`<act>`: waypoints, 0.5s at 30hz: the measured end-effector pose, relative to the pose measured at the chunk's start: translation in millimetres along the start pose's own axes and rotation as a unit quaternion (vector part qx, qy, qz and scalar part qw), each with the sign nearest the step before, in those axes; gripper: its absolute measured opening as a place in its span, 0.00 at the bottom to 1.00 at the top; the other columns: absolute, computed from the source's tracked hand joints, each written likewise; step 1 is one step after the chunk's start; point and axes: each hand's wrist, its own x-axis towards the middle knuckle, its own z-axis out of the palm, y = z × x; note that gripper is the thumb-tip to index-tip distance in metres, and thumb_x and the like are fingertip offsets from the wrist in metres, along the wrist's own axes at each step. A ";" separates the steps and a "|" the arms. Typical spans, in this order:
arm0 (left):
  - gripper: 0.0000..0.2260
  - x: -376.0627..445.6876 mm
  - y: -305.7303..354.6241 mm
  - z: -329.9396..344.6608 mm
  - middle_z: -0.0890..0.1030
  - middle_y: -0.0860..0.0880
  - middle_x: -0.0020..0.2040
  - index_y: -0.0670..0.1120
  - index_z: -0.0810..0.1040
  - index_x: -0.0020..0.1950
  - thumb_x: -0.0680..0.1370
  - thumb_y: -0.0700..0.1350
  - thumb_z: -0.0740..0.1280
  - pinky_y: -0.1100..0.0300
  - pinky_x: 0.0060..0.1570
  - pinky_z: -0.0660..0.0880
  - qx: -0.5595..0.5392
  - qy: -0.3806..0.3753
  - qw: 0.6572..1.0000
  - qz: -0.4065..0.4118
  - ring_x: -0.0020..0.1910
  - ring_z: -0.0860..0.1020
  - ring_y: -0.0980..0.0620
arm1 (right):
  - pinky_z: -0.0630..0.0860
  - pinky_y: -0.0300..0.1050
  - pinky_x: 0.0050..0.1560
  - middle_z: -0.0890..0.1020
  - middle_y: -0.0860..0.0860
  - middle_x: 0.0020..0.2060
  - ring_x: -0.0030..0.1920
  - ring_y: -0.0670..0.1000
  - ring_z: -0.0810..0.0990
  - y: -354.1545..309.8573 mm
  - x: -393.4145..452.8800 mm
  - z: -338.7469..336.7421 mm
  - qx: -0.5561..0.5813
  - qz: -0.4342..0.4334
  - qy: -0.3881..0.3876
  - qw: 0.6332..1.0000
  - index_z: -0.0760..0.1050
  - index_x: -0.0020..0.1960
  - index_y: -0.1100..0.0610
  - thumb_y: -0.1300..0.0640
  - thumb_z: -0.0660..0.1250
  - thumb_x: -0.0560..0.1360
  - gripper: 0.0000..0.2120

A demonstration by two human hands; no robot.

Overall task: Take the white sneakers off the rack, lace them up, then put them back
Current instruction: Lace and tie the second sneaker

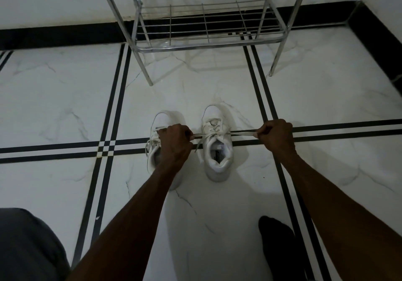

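Two white sneakers stand side by side on the marble floor, toes toward the rack. The right sneaker has its white lace stretched sideways in both directions. My left hand is closed on the left end of that lace and hovers over the left sneaker, hiding most of it. My right hand is closed on the lace's right end, out to the right of the shoe. A loose lace hangs at the left sneaker's left side.
A chrome wire shoe rack stands just beyond the sneakers against the white wall, its lower shelf bare. Black stripes cross the floor. A grey-clad knee is at bottom left and a dark-socked foot at bottom right.
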 end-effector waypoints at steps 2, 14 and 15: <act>0.06 0.8 -2.2 0.0 0.88 0.45 0.44 0.46 0.89 0.48 0.73 0.40 0.73 0.46 0.56 0.77 -0.017 -0.009 1.000 0.014 0.46 0.84 0.44 | 0.83 0.53 0.49 0.86 0.58 0.37 0.38 0.51 0.82 2.0 -1.6 2.1 -0.017 -0.024 -0.008 1.000 0.85 0.40 0.63 0.67 0.77 0.68 0.02; 0.15 6.1 20.2 15.2 0.84 0.41 0.60 0.45 0.82 0.66 0.79 0.40 0.69 0.45 0.56 0.81 -0.145 -0.086 0.984 0.053 0.57 0.84 0.43 | 0.72 0.42 0.66 0.78 0.56 0.66 0.66 0.50 0.75 -36.1 -6.3 31.4 0.070 -0.141 -0.200 0.967 0.75 0.69 0.60 0.68 0.68 0.76 0.22; 0.14 4.8 22.2 17.7 0.85 0.43 0.59 0.47 0.83 0.64 0.79 0.41 0.68 0.46 0.56 0.80 -0.125 -0.071 0.988 0.049 0.57 0.84 0.43 | 0.73 0.44 0.66 0.80 0.57 0.64 0.64 0.53 0.78 -37.6 -7.1 35.4 0.063 -0.143 -0.198 0.968 0.77 0.67 0.61 0.68 0.66 0.77 0.18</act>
